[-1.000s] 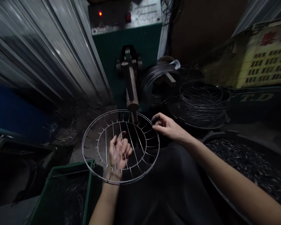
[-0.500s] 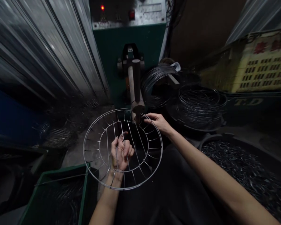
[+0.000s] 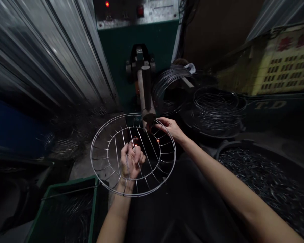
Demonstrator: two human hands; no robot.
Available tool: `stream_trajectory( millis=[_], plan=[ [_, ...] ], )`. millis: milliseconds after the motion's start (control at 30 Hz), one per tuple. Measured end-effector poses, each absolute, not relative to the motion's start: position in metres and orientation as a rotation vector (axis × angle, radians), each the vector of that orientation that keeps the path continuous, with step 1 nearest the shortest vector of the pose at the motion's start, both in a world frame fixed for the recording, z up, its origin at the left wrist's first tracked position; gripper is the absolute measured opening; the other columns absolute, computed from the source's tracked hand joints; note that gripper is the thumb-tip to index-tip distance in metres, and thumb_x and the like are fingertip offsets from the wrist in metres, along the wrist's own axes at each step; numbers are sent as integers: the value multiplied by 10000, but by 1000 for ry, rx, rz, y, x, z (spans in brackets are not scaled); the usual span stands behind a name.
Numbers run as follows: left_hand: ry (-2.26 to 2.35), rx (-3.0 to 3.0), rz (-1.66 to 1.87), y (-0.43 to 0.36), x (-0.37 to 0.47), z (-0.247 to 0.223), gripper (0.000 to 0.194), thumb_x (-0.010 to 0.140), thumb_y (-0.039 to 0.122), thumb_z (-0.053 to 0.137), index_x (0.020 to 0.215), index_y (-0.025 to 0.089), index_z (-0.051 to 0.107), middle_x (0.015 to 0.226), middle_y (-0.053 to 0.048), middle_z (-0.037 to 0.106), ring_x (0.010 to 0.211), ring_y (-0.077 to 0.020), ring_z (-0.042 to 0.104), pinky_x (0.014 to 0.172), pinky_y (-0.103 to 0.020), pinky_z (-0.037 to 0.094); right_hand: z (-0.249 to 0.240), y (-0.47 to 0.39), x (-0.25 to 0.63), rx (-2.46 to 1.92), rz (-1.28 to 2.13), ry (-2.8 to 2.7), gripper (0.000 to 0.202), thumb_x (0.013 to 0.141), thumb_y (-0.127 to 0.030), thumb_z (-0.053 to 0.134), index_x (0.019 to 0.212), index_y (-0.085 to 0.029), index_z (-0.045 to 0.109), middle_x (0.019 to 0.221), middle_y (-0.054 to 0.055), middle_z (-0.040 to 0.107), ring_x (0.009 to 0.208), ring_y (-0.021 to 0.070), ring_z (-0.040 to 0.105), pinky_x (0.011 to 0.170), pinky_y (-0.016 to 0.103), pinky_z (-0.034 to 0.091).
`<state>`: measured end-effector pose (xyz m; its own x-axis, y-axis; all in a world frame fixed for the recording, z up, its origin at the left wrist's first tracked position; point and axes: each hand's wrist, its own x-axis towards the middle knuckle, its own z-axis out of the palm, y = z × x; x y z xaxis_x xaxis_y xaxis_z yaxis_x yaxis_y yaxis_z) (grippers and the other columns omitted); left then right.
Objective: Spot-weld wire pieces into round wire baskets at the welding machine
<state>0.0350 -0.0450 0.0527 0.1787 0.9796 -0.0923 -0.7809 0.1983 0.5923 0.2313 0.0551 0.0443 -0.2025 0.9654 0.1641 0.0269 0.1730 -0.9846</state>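
A round wire rack (image 3: 133, 195) with a double outer ring, a smaller inner ring, short spokes and several parallel bars lies under the tip of a machine arm (image 3: 149, 114). My left hand (image 3: 132, 160) is beneath the rack, palm up with curled fingers; it seems to pinch one of the bars, though the contact is hard to make out. At the rack's far right edge, beside the machine tip, my right hand (image 3: 171, 128) has its fingers closed on the rim. Small orange sparks glow below the tip and near my left fingers.
Behind stands the green machine (image 3: 157, 40) with a red light. Wire coils (image 3: 218, 108) lie to the right, near a tub of metal pieces (image 3: 258, 182) and a yellow crate (image 3: 286, 67). A green bin (image 3: 93, 209) is at the lower left.
Orange sparks have appeared below the machine tip. The rack's near edge sits a little higher in view, and the surroundings have shifted slightly. Both hands keep nearly the same pose.
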Motion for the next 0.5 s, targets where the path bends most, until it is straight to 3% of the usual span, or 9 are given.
stream_trajectory(
  millis=[167, 500],
  plan=[
    [516, 475, 1377, -48, 41, 50, 347, 934, 341, 284, 1002, 162, 573, 379, 57, 380, 318, -78, 271, 380, -186, 271, 45, 31, 243, -1102, 1168, -1401, 394, 678, -423, 731, 995, -202, 653, 929, 24, 687, 874, 176, 617, 836, 324, 468],
    [530, 499, 1440, -38, 40, 52, 346, 925, 352, 292, 984, 167, 578, 376, 60, 377, 311, -79, 257, 365, -184, 259, 45, 59, 224, -1067, 1099, -1457, 304, 664, -455, 708, 791, -181, 674, 763, 2, 662, 740, 158, 585, 739, 302, 462]
  ],
)
